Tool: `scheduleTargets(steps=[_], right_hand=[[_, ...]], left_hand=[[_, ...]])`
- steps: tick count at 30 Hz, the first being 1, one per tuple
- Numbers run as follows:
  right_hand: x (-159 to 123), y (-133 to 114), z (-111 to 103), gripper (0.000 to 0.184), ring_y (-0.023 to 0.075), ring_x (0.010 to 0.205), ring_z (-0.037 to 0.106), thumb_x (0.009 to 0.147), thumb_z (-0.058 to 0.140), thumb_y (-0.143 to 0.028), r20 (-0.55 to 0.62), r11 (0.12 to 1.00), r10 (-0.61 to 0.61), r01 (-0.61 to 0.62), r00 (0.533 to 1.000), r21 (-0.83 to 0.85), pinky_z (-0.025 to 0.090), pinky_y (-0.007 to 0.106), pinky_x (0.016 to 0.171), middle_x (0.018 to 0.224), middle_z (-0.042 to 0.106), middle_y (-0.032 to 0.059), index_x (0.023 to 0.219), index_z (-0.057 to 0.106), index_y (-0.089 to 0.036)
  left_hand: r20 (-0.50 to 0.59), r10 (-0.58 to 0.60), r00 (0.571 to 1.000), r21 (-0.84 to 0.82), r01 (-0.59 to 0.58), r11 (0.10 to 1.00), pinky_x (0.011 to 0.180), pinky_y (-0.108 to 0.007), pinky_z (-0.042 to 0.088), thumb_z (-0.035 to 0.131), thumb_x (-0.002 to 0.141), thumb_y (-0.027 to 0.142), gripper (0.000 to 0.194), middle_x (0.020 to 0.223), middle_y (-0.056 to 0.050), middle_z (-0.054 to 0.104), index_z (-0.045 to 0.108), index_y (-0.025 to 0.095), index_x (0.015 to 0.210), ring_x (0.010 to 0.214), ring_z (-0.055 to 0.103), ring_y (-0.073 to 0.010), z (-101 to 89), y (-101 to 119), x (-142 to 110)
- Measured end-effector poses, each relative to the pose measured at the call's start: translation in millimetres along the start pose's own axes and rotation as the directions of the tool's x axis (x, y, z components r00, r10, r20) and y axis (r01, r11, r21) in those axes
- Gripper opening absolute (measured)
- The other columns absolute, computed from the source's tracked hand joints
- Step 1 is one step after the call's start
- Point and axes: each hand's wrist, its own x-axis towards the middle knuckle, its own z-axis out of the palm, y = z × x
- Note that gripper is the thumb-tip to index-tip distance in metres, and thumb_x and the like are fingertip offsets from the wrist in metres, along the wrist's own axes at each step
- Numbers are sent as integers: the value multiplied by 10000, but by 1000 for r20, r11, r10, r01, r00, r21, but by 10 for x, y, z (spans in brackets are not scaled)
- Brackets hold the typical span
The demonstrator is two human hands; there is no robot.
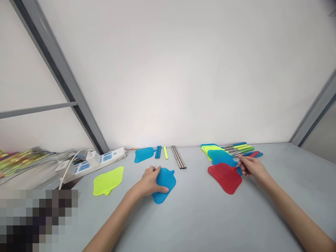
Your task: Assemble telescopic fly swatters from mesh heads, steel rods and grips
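Observation:
A loose blue fly swatter head (165, 179) is in my left hand (149, 183), thumb laid across its mesh and fingers curled at its far edge. On the right, my right hand (250, 168) pinches at the neck of a red fly swatter (225, 177), whose head rests on the table. Partly under the red one lies a blue fly swatter (222, 157). Behind them is a pile with a yellow fly swatter (206, 150) and several coloured handles (243, 147). My fingers hide part of the red swatter's rod.
A yellow swatter head (108, 181) and another blue head (144, 154) lie left. Blue grips (158, 152), a yellow grip (166, 153) and metal rods (178, 157) are along the back. A power strip (114, 154) with plugged-in chargers runs along the left edge, below the wall (183, 70).

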Motion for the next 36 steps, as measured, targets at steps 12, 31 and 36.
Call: scheduleTargets(steps=[12,31,36], right_hand=[[6,18,61,262,95,456,542,720,537,-393,106,996,75,-69,991,-55,446,193,362,710,557,33,705,616,-144],[215,224,-91,286,88,320,447,666,542,-390,-74,977,26,-41,997,-207,336,186,300,512,557,-17,841,597,-172],[209,230,-113,308,74,251,328,654,557,-387,-60,974,29,-41,998,-221,254,172,285,310,418,-66,851,596,-153]], left_hand=[[41,27,999,-69,-24,997,960,-362,265,593,523,543,935,1321,-87,244,258,177,1315,1213,179,-289,7,40,-25],[17,84,996,-48,-83,995,957,-359,288,592,546,545,850,1314,-88,275,363,149,1263,1206,199,-296,27,5,-15],[18,74,997,-55,-73,996,957,-361,280,592,570,487,884,1342,-75,258,256,164,1321,1214,196,-286,8,39,-30]])
